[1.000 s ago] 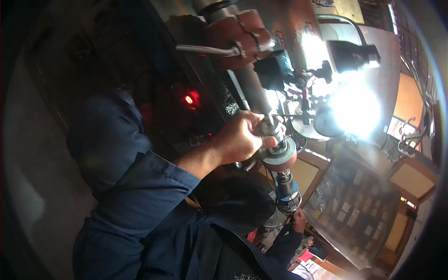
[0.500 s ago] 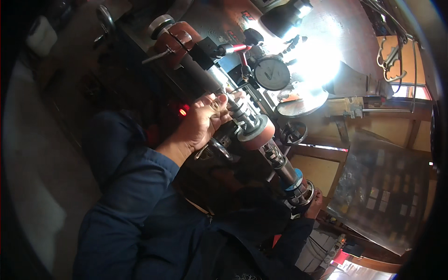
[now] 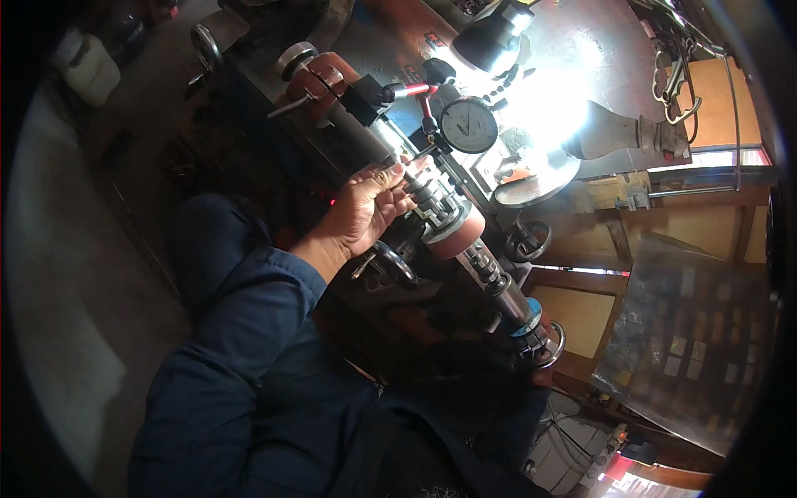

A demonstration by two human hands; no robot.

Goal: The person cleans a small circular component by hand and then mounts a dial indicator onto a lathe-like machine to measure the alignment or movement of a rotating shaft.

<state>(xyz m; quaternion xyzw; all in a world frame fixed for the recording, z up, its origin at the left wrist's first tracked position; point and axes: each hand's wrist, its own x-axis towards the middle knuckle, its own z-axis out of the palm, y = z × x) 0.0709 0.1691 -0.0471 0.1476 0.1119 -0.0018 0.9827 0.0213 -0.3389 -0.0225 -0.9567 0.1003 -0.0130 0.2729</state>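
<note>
Shaft (image 3: 390, 158) under left hand's (image 3: 365, 212) fingertips

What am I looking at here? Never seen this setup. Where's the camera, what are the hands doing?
The camera sits on the person's head and looks down through a fisheye lens, so straight edges bend near the rim.

One blue-sleeved arm comes in from the lower left. That hand grips a long metal shaft that runs slantwise across the picture. Which hand it is I cannot tell for sure, and no second hand shows clearly.

The shaft carries a reddish ring near the hand and a blue collar lower down. It appears to be held at both ends in a bench fixture.

Just above the hand stands a round dial gauge on a red-stemmed holder, its tip close to the shaft. A lamp throws strong glare over the bench, washing out detail there. A small handwheel sits beside the shaft.
</note>
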